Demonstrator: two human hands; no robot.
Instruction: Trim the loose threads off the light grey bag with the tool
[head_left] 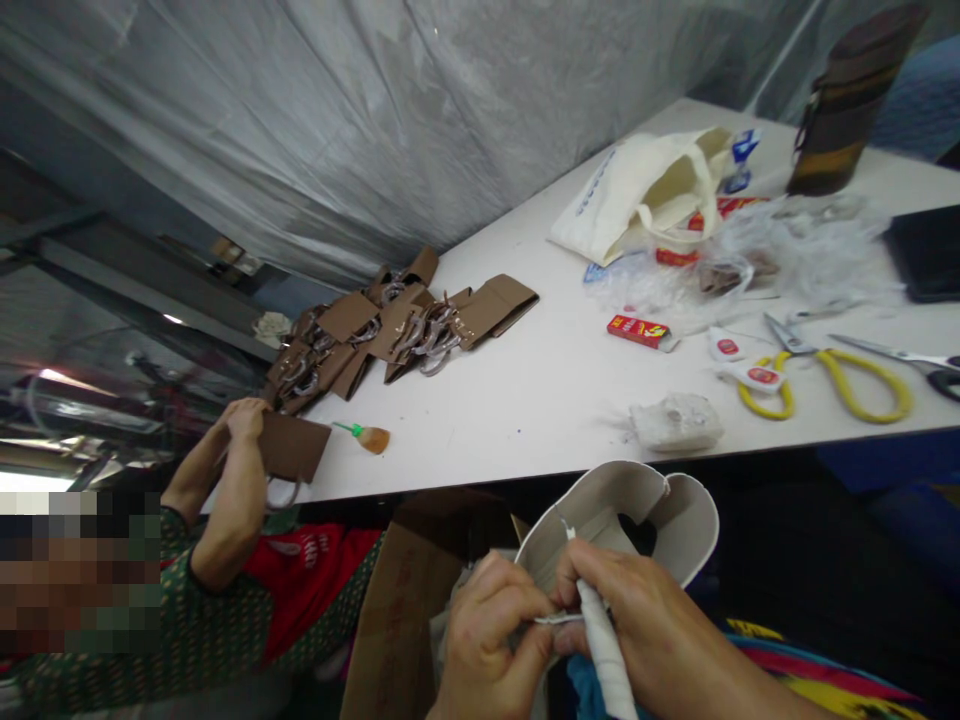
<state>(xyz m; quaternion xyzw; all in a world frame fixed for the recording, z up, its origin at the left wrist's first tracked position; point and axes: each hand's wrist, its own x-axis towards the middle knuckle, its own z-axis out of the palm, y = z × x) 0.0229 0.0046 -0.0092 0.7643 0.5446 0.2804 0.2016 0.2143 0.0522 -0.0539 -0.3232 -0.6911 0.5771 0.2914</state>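
Observation:
An off-white, stiff-walled bag-like piece (694,520) stands with its rounded opening facing me, above my hands. My right hand (645,610) is closed round the white-wrapped handle (606,650) of a thin metal-tipped tool, probably an awl. Its tip points up at the piece's inner wall. Close beside it, my left hand (491,625) pinches a thin white strip or edge (559,619) between thumb and fingers. Whether that strip belongs to the piece I cannot tell. My hands hide the lower part of the piece.
On the white table (480,420) lie brown bags (420,320), a glue bottle (371,438), yellow-handled scissors (862,385), a white wrapped block (675,422) and a cloth tote (637,190). At left a co-worker's hands (247,420) hold a brown bag. A cardboard box (397,610) stands below.

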